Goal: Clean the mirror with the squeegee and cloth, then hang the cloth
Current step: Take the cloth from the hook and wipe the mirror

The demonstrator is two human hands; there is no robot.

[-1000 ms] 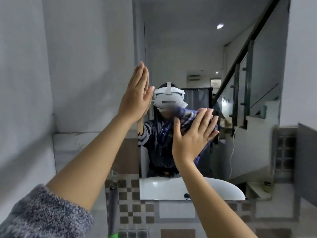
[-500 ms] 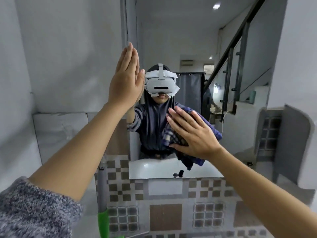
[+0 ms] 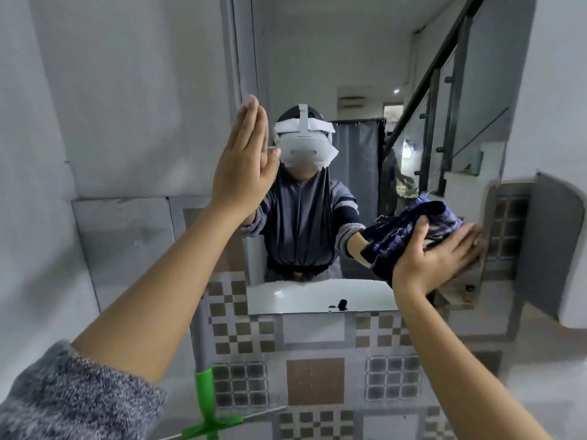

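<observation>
The cloth (image 3: 409, 236), dark blue and checked, has been carried from the middle of the mirror (image 3: 359, 90) to its lower right corner since half a second ago, and it is now pressed to the glass near the right edge under the right hand (image 3: 435, 262). That hand is spread flat on the cloth, fingers extended and blurred at the tips, pushing it rather than gripping it. The left hand (image 3: 244, 166) has stayed flat and released against the mirror's left edge, fingers together and pointing up, with nothing in it. The view has tilted down, so more of the tiled wall (image 3: 314, 376) below the mirror is seen.

One squeegee (image 3: 206, 408) with a green handle is seen beneath the left forearm, close to the tiled wall near the mirror's lower left corner; its blade end is cut off by the frame's bottom edge. One cloth and one mirror are counted. A white basin and a person wearing a headset are reflected in the glass. A grey knitted sleeve (image 3: 63, 398) is pushed up on the left arm.
</observation>
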